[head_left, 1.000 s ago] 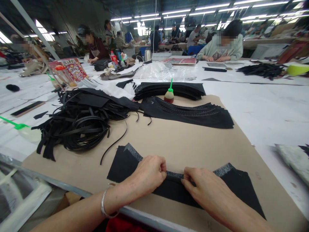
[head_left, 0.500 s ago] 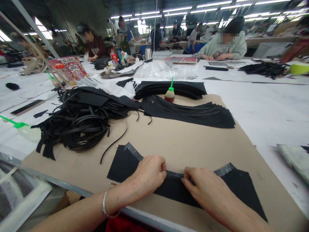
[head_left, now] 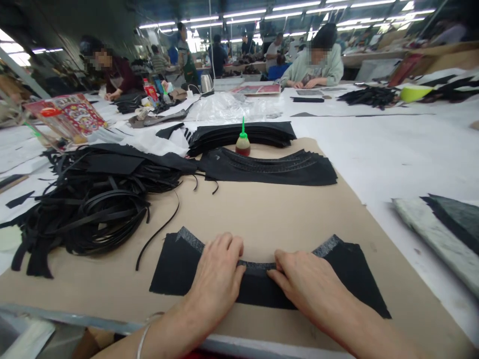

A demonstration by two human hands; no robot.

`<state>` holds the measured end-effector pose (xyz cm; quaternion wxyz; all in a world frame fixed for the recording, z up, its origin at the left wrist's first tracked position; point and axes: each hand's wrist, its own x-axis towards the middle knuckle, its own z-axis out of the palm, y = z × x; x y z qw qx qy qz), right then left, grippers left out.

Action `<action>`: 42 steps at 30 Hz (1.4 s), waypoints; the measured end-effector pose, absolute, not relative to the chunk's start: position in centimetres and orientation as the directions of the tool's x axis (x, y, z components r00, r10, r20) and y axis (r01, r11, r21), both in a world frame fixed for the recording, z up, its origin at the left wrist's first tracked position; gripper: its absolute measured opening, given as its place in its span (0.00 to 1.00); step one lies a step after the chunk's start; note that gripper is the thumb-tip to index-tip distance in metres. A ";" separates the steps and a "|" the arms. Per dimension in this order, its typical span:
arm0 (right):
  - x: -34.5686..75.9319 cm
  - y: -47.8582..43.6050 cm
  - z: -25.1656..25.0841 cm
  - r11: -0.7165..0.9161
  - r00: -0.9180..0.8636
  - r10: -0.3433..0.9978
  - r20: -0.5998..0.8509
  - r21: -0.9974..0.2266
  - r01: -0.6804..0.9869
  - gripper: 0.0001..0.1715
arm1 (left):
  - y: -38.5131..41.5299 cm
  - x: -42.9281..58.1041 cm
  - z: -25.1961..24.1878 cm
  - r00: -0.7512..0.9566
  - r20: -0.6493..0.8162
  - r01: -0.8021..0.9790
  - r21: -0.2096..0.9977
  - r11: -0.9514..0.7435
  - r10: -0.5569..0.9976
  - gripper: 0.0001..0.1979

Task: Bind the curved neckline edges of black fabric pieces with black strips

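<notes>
A black curved fabric panel [head_left: 258, 290] lies flat in front of me, its concave edge facing away from me and lined by a grey speckled strip. My left hand [head_left: 217, 274] has its fingers curled over that edge left of the middle, thumb pressed near the fold. On the other side of the middle, my right hand [head_left: 307, 276] pinches the same edge between thumb and fingers. A short stretch of folded edge shows between the hands. Beneath the panel is a brown board [head_left: 262, 214].
Farther back lie overlapping black panels [head_left: 269, 172], a thicker stack [head_left: 239, 133] and a green-tipped squeeze bottle [head_left: 243, 146]. A heap of black strips [head_left: 101, 214] spreads at left. A pale slab with dark pieces [head_left: 430, 224] stands at right. Co-workers sit across the white table [head_left: 374, 144].
My view has turned to the right. My left hand has shifted its hold, its fingers now pointing more forward with the thumb at the edge. The right hand still pinches the edge.
</notes>
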<state>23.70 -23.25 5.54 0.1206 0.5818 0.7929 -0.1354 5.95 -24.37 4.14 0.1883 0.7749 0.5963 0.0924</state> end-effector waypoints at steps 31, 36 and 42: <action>32.3 -20.9 5.9 0.197 -0.282 0.887 -0.365 -0.252 0.947 0.09 | -25.6 6.4 -0.3 0.816 0.246 0.560 -0.113 -0.821 0.523 0.23; 32.3 -21.2 5.2 0.186 -0.239 0.925 -0.295 -0.198 0.963 0.11 | -25.5 6.5 -0.7 0.811 0.272 0.567 -0.146 -0.811 0.518 0.21; 32.9 -21.3 5.0 0.037 -0.095 0.967 -0.235 -0.236 0.971 0.17 | -25.6 8.8 -1.6 0.810 0.355 0.553 -0.199 -0.809 0.467 0.18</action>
